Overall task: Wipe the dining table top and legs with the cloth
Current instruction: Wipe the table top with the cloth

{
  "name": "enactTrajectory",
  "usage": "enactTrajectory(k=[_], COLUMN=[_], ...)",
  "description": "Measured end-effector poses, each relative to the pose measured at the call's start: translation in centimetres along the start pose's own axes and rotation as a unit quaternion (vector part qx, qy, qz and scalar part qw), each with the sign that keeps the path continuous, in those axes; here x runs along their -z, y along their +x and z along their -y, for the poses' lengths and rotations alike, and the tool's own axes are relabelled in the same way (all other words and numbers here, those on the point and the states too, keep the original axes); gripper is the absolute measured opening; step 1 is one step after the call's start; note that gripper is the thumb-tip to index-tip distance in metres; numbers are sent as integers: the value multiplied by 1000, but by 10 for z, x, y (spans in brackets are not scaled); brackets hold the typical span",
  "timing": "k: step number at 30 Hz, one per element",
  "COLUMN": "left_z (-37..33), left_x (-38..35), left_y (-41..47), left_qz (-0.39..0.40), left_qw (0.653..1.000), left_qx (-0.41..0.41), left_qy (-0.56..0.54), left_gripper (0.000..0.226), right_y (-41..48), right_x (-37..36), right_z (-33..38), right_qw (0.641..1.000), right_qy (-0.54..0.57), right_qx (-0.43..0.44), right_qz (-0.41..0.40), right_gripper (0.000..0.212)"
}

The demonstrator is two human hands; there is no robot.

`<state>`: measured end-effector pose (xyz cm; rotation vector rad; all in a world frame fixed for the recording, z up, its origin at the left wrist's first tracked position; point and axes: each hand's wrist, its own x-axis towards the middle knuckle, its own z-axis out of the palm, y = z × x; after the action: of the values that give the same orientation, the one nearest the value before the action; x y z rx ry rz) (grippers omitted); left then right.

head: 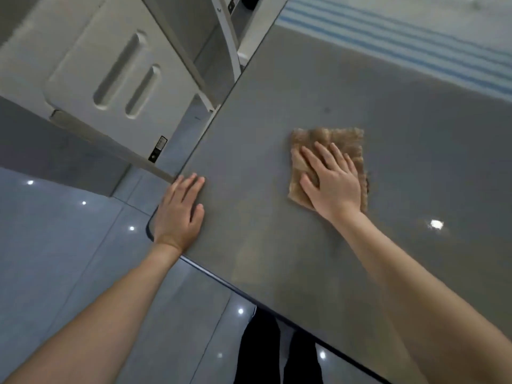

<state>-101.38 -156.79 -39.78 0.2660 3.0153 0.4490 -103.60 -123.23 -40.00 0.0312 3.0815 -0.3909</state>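
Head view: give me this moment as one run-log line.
surface: table top | right hand: flat, pressing brown cloth | left hand: flat on near corner

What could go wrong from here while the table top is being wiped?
The left hand rests flat on the corner of the table, so it may leave prints on the glossy top or slip off the edge. The cloth looks bunched beyond the fingers of the right hand, so it might fold over and wipe unevenly.
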Motion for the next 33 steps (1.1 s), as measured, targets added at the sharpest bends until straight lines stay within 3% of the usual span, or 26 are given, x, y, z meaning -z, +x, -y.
enactTrajectory(k=[3, 5, 9, 12, 14, 17, 21, 23, 26, 29, 31, 33], left_z=[-1, 1, 1, 0, 0, 1, 1, 1, 1, 1, 2, 1], left_x=[2, 3, 6, 7, 6, 6, 7, 7, 10, 10, 9, 8], left_y=[-1, -1, 0, 0, 0, 2, 2, 2, 2, 0, 0, 0], left_qz=[-10, -10, 4, 7, 11, 9, 7, 6, 21, 37, 33, 35], left_qw=[1000, 1000, 1000, 1000, 1000, 1000, 1000, 1000, 1000, 999, 999, 999], left_qx=[2, 3, 2, 9, 8, 12, 19, 14, 15, 20, 26, 29], left_qy=[-6, -11, -5, -7, -2, 2, 0, -1, 1, -2, -8, -13], left_gripper=[56, 57, 58, 58, 58, 59, 59, 59, 61, 62, 60, 60], right_y=[17, -5, -123, -132, -96, -16, 61, 53, -27, -93, -87, -55], right_x=[7, 2, -16, -6, 3, 13, 3, -10, -26, -15, -2, 15], right_z=[4, 35, 101, 69, 32, -7, 32, 79, 139, 111, 52, -3], right_qw=[998, 998, 986, 939, 954, 996, 996, 999, 992, 961, 961, 981], right_qy=[-6, 1, 18, -11, -22, -38, -31, -14, 18, 19, 2, -17], right_qx=[-66, -65, 152, 319, 278, 77, -81, -47, 117, 252, 251, 175], right_qz=[-4, -10, 59, 129, 110, 33, -10, -1, 44, 112, 116, 82], right_gripper=[56, 58, 54, 54, 55, 55, 58, 61, 58, 54, 56, 55])
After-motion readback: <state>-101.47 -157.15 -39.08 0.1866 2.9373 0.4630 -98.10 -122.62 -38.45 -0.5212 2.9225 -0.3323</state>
